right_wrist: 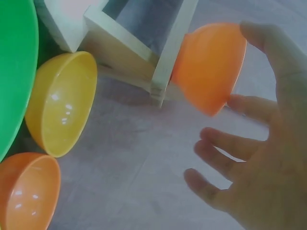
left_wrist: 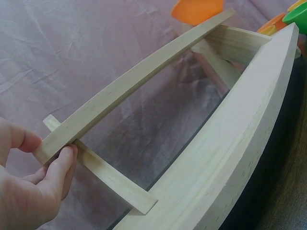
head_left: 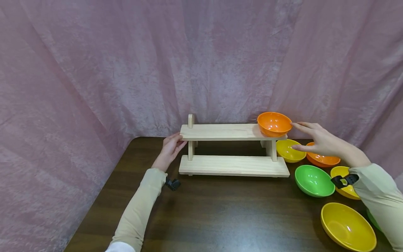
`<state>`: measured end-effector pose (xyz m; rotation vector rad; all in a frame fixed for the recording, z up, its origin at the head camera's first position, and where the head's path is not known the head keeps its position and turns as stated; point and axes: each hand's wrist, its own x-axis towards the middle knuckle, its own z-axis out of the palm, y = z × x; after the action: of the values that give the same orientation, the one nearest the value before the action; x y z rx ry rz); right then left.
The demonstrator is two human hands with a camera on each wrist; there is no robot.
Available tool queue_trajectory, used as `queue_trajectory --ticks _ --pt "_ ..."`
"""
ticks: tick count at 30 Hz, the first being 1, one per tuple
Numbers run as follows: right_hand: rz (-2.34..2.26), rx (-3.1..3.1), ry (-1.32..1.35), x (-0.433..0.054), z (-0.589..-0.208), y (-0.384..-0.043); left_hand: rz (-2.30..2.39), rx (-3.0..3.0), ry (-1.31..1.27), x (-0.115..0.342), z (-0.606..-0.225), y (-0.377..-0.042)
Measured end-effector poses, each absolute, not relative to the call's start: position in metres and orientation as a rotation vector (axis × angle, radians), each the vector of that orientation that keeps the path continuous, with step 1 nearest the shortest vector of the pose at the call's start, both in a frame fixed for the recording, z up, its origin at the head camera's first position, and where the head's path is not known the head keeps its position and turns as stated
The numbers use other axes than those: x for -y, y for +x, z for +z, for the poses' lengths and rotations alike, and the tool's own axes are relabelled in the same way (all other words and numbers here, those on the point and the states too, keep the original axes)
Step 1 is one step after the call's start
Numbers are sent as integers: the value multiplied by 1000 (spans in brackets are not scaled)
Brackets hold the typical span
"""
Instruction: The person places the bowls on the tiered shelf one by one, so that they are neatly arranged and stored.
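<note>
A two-tier wooden display stand (head_left: pixel 234 165) stands on the dark table. My left hand (head_left: pixel 171 148) pinches the left end of its upper shelf (left_wrist: pixel 129 88), thumb on one face and curled fingers underneath. An orange bowl (head_left: pixel 274 124) sits upright on the right end of that shelf. My right hand (head_left: pixel 324 141) is beside the bowl with fingers spread and extended, fingertips right at the bowl's outer rim in the right wrist view. Below this hand are a yellow bowl (right_wrist: pixel 67 105) and another orange bowl (right_wrist: pixel 33 191).
To the right of the stand, a green bowl (head_left: pixel 315 181) and a yellow bowl (head_left: pixel 341 171) sit close together. Nearer the front is a larger yellow bowl (head_left: pixel 347 227), with another green bowl (head_left: pixel 373 220) partly hidden by the right sleeve. A pink curtain (head_left: pixel 201 63) hangs behind the table.
</note>
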<state>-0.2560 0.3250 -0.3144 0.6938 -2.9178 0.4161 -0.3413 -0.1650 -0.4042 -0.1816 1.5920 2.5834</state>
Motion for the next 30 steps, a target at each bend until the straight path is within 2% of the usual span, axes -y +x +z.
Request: queue_trajectory --ticks 11,30 --pt "418 3029 651 -332 -319 -248 2575 -1592 -199 167 -408 -344" --pt "403 3125 825 -347 -357 -238 2582 -1594 -179 168 -410 -344"
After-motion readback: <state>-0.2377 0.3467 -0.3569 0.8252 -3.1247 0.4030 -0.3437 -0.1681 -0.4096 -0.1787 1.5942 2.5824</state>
